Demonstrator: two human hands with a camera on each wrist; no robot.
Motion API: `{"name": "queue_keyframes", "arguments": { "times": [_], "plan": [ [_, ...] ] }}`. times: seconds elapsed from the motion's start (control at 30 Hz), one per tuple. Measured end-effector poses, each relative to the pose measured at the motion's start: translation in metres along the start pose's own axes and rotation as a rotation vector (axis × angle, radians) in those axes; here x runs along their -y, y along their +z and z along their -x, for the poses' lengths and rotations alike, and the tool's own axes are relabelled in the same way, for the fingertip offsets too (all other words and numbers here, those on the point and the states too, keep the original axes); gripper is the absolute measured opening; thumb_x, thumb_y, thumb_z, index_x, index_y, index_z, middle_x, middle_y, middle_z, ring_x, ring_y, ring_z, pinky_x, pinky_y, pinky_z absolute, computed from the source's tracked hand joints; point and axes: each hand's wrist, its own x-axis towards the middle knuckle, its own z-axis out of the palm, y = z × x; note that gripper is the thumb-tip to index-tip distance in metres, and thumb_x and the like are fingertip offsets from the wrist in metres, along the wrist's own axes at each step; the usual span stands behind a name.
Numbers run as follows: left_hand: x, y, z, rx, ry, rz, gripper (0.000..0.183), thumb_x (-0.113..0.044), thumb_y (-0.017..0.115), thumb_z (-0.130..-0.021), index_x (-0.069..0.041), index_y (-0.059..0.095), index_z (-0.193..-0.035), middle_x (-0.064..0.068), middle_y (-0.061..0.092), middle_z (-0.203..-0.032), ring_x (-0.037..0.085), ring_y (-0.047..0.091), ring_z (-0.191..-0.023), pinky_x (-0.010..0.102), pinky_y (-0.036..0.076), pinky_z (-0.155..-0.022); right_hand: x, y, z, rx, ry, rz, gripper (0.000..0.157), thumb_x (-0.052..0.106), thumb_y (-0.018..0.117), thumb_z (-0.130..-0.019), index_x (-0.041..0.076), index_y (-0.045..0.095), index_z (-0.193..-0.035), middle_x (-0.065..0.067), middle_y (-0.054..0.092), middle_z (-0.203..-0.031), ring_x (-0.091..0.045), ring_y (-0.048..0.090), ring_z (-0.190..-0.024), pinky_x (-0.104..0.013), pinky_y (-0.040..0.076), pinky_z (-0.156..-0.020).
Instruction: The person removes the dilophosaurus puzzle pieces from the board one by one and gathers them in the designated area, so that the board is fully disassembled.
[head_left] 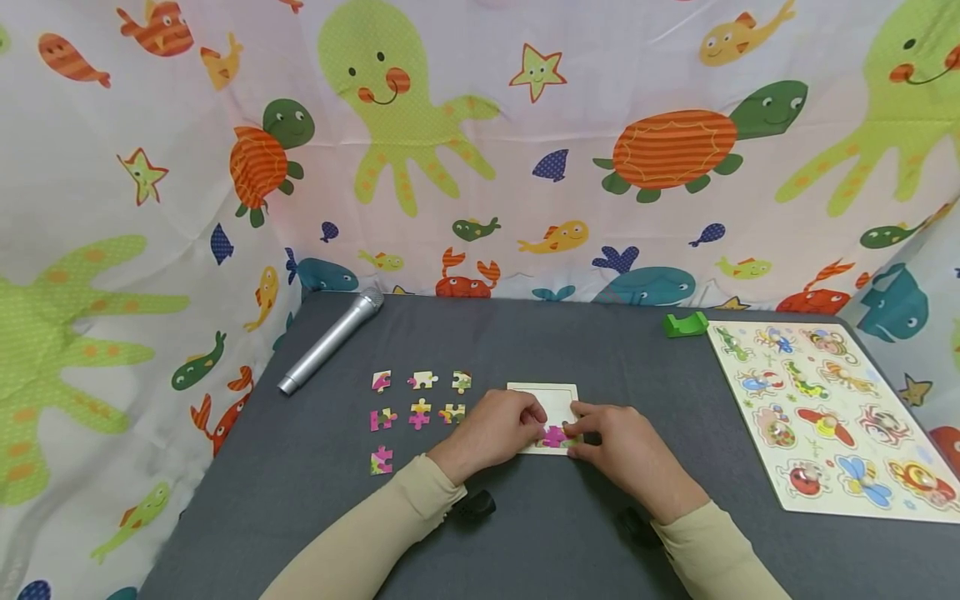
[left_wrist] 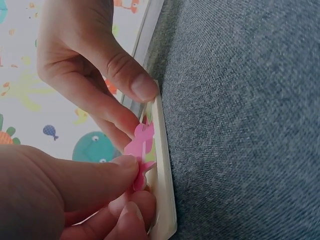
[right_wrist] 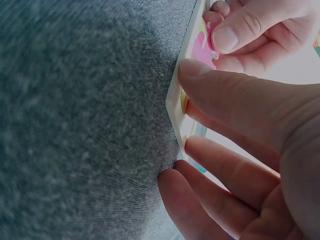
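A small white puzzle tray (head_left: 551,402) lies on the grey table between both hands. My left hand (head_left: 491,429) pinches a pink puzzle piece (left_wrist: 134,147) between thumb and fingers, low over the tray's near side. Pink and green puzzle parts show in the tray beneath it; whether the pinched piece touches them I cannot tell. Gripping the tray's right side is my right hand (head_left: 637,454), its thumb (right_wrist: 200,70) on the near rim and its fingers along the right edge. To the left, several loose puzzle pieces (head_left: 420,419) lie in rows.
A silver microphone (head_left: 330,343) lies at the back left. At the right are a wooden insect puzzle board (head_left: 825,417) and a green holder (head_left: 686,324) by its far corner. A curtain (head_left: 480,150) printed with sea animals hangs behind the table.
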Motion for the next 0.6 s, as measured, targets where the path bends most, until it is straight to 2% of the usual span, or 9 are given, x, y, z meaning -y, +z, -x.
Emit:
{"name": "queue_keyframes", "arguments": {
  "times": [0.2,0.37,0.6],
  "plan": [
    [0.002,-0.002,0.000,0.009,0.010,0.030,0.005,-0.018,0.077,-0.100,-0.015,0.082,-0.101,-0.009,0.070,-0.080,0.005,0.059,-0.070,0.022,0.048,-0.067,0.000,0.000,-0.001,-0.006,-0.014,0.002,0.021,0.018,0.090,-0.088,0.015,0.087,-0.109,-0.014,0.073,-0.141,-0.038,0.073,-0.127,-0.056,0.057,-0.104],
    [0.005,-0.005,0.001,0.021,0.021,0.077,0.006,-0.018,0.078,-0.101,-0.015,0.083,-0.100,-0.009,0.072,-0.080,0.005,0.060,-0.070,0.023,0.049,-0.067,0.001,-0.001,-0.002,0.022,0.026,0.000,0.026,0.020,0.090,-0.088,0.015,0.087,-0.113,-0.013,0.071,-0.145,-0.040,0.069,-0.132,-0.057,0.055,-0.107],
    [0.014,-0.021,0.012,0.033,-0.012,0.134,0.006,-0.021,0.077,-0.101,-0.018,0.082,-0.103,-0.007,0.073,-0.083,0.009,0.061,-0.073,0.026,0.049,-0.068,0.002,-0.001,-0.001,0.050,0.043,0.007,0.028,0.021,0.090,-0.088,0.016,0.086,-0.116,-0.012,0.070,-0.147,-0.040,0.067,-0.135,-0.058,0.054,-0.109]
  ]
}}
